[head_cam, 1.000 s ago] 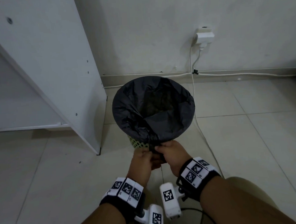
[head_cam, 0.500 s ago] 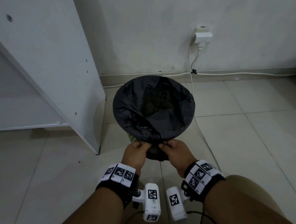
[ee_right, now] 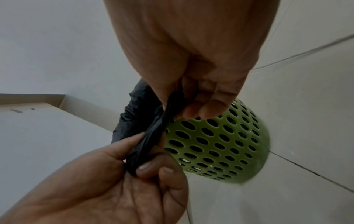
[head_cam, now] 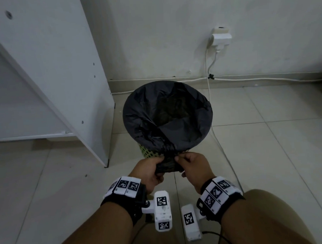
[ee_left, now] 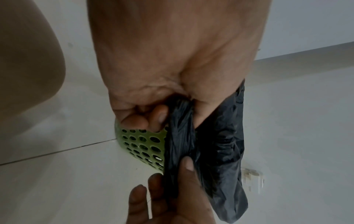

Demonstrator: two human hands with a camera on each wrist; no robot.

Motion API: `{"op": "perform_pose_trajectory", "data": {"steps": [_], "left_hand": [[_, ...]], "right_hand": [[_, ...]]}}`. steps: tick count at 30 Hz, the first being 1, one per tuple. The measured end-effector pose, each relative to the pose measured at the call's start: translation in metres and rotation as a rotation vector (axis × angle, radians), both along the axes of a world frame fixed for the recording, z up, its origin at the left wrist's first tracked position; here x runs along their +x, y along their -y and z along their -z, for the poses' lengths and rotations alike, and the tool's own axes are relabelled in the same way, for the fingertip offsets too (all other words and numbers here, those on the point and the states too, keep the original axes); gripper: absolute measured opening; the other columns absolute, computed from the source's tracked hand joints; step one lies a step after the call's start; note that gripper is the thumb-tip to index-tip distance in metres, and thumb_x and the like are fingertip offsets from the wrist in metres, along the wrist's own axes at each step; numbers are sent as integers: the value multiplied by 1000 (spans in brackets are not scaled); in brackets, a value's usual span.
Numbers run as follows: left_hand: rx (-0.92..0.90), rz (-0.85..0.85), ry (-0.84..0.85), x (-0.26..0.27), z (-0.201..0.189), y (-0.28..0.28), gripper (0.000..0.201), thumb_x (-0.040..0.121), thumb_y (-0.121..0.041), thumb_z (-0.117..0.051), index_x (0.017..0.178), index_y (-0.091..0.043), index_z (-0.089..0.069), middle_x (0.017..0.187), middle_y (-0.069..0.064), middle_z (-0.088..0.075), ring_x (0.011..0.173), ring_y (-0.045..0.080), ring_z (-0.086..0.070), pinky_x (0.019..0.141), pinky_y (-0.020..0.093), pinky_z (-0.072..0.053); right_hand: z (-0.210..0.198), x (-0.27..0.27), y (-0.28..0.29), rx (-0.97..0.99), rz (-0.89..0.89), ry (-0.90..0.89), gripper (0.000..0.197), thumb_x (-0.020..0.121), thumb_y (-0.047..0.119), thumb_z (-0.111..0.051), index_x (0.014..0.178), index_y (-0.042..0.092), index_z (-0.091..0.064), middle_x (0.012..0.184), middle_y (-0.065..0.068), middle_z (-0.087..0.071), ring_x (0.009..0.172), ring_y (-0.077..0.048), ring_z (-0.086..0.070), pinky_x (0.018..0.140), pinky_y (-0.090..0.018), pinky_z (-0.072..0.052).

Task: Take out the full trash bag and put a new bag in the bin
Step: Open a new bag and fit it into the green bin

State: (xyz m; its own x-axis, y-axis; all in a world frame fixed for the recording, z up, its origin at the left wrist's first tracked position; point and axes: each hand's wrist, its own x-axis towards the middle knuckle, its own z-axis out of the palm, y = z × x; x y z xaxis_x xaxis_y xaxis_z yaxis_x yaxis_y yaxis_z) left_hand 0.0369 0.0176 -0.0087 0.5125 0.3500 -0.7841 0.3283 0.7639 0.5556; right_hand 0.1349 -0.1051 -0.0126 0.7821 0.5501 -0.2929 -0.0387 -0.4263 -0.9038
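Head view, black trash bag [head_cam: 167, 117] lining green perforated bin [head_cam: 148, 152] on tiled floor [head_cam: 270, 153] at 12 o'clock, left hand [head_cam: 149, 171] and right hand [head_cam: 193, 166] both pinching its gathered edge at the 6 o'clock rim, white cabinet [head_cam: 51, 71] at 10 o'clock.

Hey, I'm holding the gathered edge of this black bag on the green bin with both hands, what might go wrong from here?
1. Both the left hand and right hand pinch one bunched bit of the thin black plastic trash bag; a hard pull might tear it.
2. The light green perforated plastic bin stands free, so it may lift or tip.
3. The white cable runs on the floor beside it and could snag.
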Motion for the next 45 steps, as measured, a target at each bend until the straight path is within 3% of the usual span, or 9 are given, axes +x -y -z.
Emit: {"op": "perform_pose_trajectory", "data": {"steps": [6,11,18,23,28,33,37,41,45], "left_hand": [[210,-75,-38,4,5,-3,18,95,-9,-55,78,-9,-61,73,10,-51,61,19,-42,53,29,-33],[293,-18,-38,3,2,-2,11,98,-11,-53,95,-9,-64,96,10,-60,83,22,-53,69,32,-44],[453,-13,18,-10,-1,5,15,96,-16,-59,88,-15,-71,96,7,-71,87,21,-61,73,31,-46],[675,78,126,-18,-2,16,16,96,-17,-64,87,-14,-77,84,6,-77,78,21,-69,73,36,-56],[635,136,182,-16,-12,26,24,100,-11,-53,94,-18,-75,94,6,-78,87,19,-75,82,36,-62],[494,57,167,-8,-13,23,14,100,0,-48,103,-9,-58,103,17,-68,88,30,-73,71,38,-63],[479,179,126,-8,-12,13,12,100,-6,-54,100,-6,-66,85,18,-73,64,22,-74,60,30,-60],[556,170,48,-10,-10,1,5,93,-4,-64,95,-2,-69,65,12,-65,45,11,-60,45,23,-47],[541,278,67,-12,-7,-5,9,97,-7,-60,94,-5,-68,67,7,-57,55,10,-50,49,21,-39]], "right_hand": [[0,3,0,-46,55,74,30,92,20,-64,71,-1,-67,58,-14,-61,49,-24,-59,55,-40,-54],[9,0,0,-62,75,138,32,88,24,-67,57,20,-62,48,6,-53,51,-14,-49,56,-30,-42],[5,-7,4,233,186,-189,16,89,-11,-52,82,0,-61,71,-13,-63,61,-24,-60,59,-31,-56],[-2,-19,-3,244,76,-264,22,92,0,-52,93,0,-75,93,-20,-75,92,-31,-72,86,-37,-59],[1,-25,-15,190,-61,-218,24,88,31,-60,95,16,-78,96,-10,-77,94,-26,-73,90,-48,-56],[4,-20,-11,227,-28,-281,22,89,8,-57,101,10,-76,99,-15,-76,96,-34,-71,93,-55,-54],[-3,-17,-6,208,-42,-278,14,93,0,-56,98,7,-68,91,-14,-73,86,-27,-70,80,-39,-58],[-9,-5,-2,41,-102,-36,8,92,10,-63,93,10,-71,79,-2,-72,61,-1,-62,56,-18,-47],[-7,2,-3,-24,-96,148,9,88,14,-69,83,12,-75,74,2,-70,61,1,-60,62,-22,-46]]}}
